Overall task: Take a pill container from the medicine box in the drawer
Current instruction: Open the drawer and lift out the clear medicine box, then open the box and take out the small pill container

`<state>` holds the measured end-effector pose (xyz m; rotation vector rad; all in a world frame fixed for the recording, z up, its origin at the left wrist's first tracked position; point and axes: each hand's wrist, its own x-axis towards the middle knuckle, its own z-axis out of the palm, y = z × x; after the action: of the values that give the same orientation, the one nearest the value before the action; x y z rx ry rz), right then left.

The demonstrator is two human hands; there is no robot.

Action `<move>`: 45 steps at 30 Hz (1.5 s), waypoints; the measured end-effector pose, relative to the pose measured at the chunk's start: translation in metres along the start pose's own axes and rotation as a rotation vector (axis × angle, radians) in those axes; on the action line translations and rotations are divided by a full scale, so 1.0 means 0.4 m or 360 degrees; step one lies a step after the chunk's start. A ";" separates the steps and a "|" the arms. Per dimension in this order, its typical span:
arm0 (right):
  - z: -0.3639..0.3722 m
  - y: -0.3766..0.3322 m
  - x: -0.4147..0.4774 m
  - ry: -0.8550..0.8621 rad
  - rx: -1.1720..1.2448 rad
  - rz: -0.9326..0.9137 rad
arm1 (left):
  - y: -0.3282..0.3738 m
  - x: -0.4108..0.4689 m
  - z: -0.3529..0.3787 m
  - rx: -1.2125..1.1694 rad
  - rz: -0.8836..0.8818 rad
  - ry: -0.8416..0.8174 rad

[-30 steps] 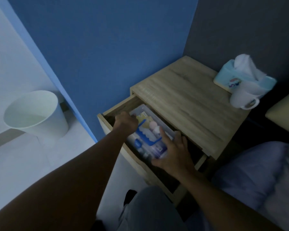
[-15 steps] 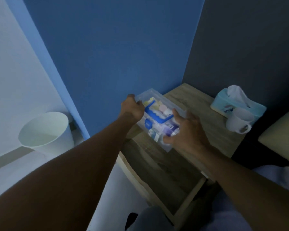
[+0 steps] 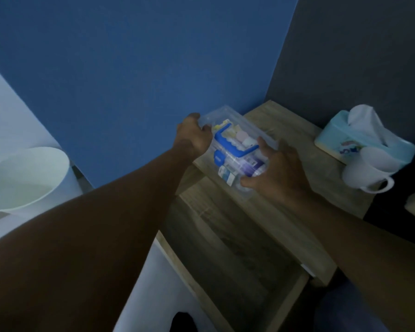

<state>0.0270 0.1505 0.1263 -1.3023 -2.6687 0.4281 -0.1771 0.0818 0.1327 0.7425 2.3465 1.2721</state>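
A clear plastic medicine box (image 3: 247,130) with a blue handle and blue latch sits at the left front corner of the wooden nightstand top (image 3: 297,140). Packets and small bottles show through its lid. My left hand (image 3: 193,137) grips its far left end. My right hand (image 3: 277,171) holds its near right end, fingers spread around the corner. Below, the wooden drawer (image 3: 237,255) stands pulled out, its dark floor bare. No single pill container can be picked out inside the box.
A light blue tissue box (image 3: 333,142) and a white mug (image 3: 367,173) stand at the right of the nightstand top. A white waste bin (image 3: 22,178) is on the floor at left. The blue wall rises behind; bedding lies at lower right.
Both hands lifted the medicine box out of the open drawer and up over the nightstand top. It now rests at the top's left front corner, and the drawer is left bare.
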 end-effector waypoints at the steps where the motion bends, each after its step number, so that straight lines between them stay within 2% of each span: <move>1: 0.001 -0.004 0.003 0.0004 -0.0010 -0.0017 | -0.006 0.005 -0.001 0.0006 -0.0002 0.0007; 6: 0.005 -0.018 0.006 -0.0090 -0.0212 -0.0064 | -0.031 0.004 0.002 0.0045 0.0005 -0.0011; 10: -0.017 -0.010 -0.004 -0.0175 -0.0204 -0.0119 | -0.038 -0.033 0.006 -0.0080 -0.0162 -0.0118; 13: -0.016 0.002 -0.036 -0.0028 -0.0220 -0.0287 | -0.060 -0.084 0.026 -0.0136 -0.0149 -0.0122; 15: -0.006 0.007 -0.050 -0.0012 -0.0179 -0.0378 | -0.068 -0.117 0.043 -0.0249 -0.0189 -0.0191; 18: -0.003 0.007 -0.052 -0.0072 -0.0137 -0.0385 | -0.074 -0.143 0.064 -0.0563 -0.0431 -0.0304; 21: -0.013 0.003 -0.045 -0.0068 -0.0196 -0.0402 | -0.073 -0.151 0.076 -0.0866 -0.0547 -0.0278; 25: -0.019 -0.002 -0.049 -0.0105 -0.0274 -0.0389 | -0.078 -0.146 0.083 -0.0961 -0.0654 -0.0125; 29: -0.015 -0.007 -0.053 -0.0096 -0.0265 -0.0354 | -0.069 -0.137 0.090 -0.1073 -0.0762 -0.0119; 37: -0.015 -0.013 -0.045 -0.0129 -0.0287 -0.0331 | -0.082 -0.137 0.086 -0.0996 -0.0744 -0.0015; 45: -0.020 -0.012 -0.048 -0.0088 -0.0397 -0.0372 | -0.105 -0.161 0.080 -0.0771 -0.0418 -0.0093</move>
<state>0.0373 0.1340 0.1355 -1.0258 -2.9505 0.1057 -0.1200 0.0447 0.0847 0.2999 1.8935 1.5790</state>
